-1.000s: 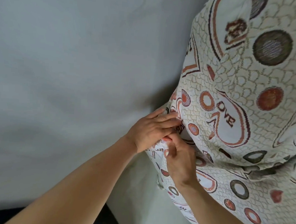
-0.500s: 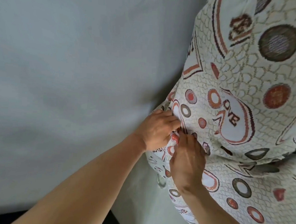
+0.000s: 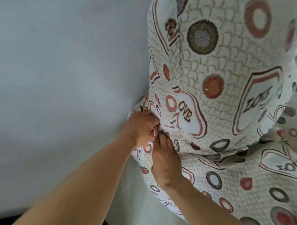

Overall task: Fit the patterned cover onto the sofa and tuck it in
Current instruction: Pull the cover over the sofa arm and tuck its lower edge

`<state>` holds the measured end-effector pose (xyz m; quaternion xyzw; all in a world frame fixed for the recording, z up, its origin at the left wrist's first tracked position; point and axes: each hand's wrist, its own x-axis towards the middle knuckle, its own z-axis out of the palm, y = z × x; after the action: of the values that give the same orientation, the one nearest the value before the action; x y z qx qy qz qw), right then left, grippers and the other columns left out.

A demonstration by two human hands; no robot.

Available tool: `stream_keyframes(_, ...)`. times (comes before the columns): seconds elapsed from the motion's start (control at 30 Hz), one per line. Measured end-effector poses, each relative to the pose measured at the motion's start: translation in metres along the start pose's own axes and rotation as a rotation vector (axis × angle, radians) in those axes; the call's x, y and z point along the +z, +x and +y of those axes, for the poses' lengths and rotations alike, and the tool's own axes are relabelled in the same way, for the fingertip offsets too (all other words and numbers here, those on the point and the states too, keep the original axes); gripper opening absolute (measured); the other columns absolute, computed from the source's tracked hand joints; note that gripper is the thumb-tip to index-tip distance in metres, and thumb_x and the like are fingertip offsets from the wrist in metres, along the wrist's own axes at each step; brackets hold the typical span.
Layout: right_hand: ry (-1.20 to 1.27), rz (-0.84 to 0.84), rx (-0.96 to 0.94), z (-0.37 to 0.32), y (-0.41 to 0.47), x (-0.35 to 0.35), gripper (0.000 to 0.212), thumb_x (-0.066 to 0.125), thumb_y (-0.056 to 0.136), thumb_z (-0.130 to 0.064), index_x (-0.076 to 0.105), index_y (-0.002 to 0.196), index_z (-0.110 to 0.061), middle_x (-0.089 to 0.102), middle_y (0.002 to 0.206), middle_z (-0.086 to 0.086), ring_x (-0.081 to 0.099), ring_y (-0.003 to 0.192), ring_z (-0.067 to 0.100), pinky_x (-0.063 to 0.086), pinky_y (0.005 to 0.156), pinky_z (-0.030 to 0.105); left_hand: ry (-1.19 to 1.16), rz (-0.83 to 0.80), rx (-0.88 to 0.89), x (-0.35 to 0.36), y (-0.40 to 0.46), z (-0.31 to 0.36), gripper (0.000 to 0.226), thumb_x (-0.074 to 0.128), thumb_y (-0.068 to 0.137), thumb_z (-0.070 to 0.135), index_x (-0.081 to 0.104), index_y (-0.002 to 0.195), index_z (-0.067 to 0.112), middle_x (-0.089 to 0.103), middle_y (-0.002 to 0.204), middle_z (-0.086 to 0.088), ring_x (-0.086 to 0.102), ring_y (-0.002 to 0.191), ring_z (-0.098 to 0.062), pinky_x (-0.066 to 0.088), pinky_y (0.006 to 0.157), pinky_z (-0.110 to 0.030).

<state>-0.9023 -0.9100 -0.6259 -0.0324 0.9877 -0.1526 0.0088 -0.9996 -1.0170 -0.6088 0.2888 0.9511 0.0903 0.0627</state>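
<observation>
The patterned cover (image 3: 215, 67), cream with circles, hearts and "LOVE" lettering, drapes over the sofa's backrest and seat on the right. At the sofa's left end, where back meets seat, my left hand (image 3: 140, 129) grips a bunched fold of the cover with curled fingers. My right hand (image 3: 165, 163) lies just below it, its fingers pushed into the crease in the cover so the fingertips are hidden. The sofa itself is hidden under the fabric.
A plain pale grey wall (image 3: 60, 73) fills the left side, close against the sofa's end. A pale floor strip (image 3: 139, 206) shows below the cover's hanging edge, with a dark band at the bottom left.
Both hands have pushed deeper into the crease. My left hand's fingers went from stretched out to curled round a fold. The view has moved closer and shifted right.
</observation>
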Motion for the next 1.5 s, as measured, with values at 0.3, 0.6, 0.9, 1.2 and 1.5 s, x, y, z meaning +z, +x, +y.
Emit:
stream_keyframes(0.3, -0.105, -0.076, -0.341, 0.058, -0.059, -0.047, 0.062, 0.052, 0.056, -0.003, 0.066, 0.116, -0.010, 0.064, 0.122, 0.007, 0.062, 0.110, 0.021, 0.052, 0.086, 0.030, 0.133, -0.075, -0.113, 0.016, -0.035, 0.064, 0.081, 0.059, 0.080, 0.017, 0.021, 0.151, 0.016, 0.027, 0.154, -0.001, 0.023, 0.142, -0.021, 0.009, 0.119, -0.034)
stream_keyframes(0.6, -0.317, 0.041, -0.400, 0.134, -0.091, -0.108, 0.046, 0.044, 0.064, -0.005, 0.066, 0.102, -0.016, 0.062, 0.108, 0.003, 0.057, 0.100, 0.026, 0.039, 0.087, 0.043, -0.196, 0.254, -0.241, 0.050, -0.092, 0.166, 0.037, 0.056, 0.087, 0.028, 0.056, 0.123, 0.022, 0.057, 0.124, 0.002, 0.052, 0.115, -0.023, 0.037, 0.104, -0.041)
stream_keyframes(0.9, -0.397, -0.115, -0.175, 0.151, -0.088, -0.114, 0.024, 0.060, 0.082, -0.006, 0.059, 0.106, -0.004, 0.065, 0.098, 0.014, 0.064, 0.083, 0.029, 0.048, 0.081, 0.040, 0.003, 0.493, -0.328, 0.067, -0.062, 0.225, 0.065, 0.078, 0.065, 0.013, 0.056, 0.126, 0.022, 0.056, 0.120, 0.005, 0.048, 0.113, -0.018, 0.039, 0.104, -0.039)
stream_keyframes(1.2, -0.324, -0.242, -0.371, 0.156, -0.106, -0.118, 0.027, 0.047, 0.093, -0.019, 0.059, 0.117, -0.025, 0.059, 0.115, 0.002, 0.054, 0.110, 0.022, 0.032, 0.087, 0.035, 0.014, 0.118, -0.378, 0.067, -0.042, 0.231, 0.050, 0.061, 0.083, 0.027, 0.050, 0.131, 0.027, 0.051, 0.123, 0.007, 0.045, 0.119, -0.018, 0.032, 0.103, -0.030)
stream_keyframes(1.5, -0.205, -0.430, -0.264, 0.177, -0.077, -0.096, 0.066, 0.045, 0.086, -0.044, 0.028, 0.145, -0.021, 0.028, 0.151, -0.004, 0.019, 0.140, 0.019, 0.017, 0.115, 0.048, -0.010, 0.078, -0.370, 0.059, -0.036, 0.222, 0.053, 0.056, 0.084, 0.029, 0.045, 0.136, 0.034, 0.047, 0.126, 0.007, 0.041, 0.122, -0.016, 0.048, 0.077, -0.033)
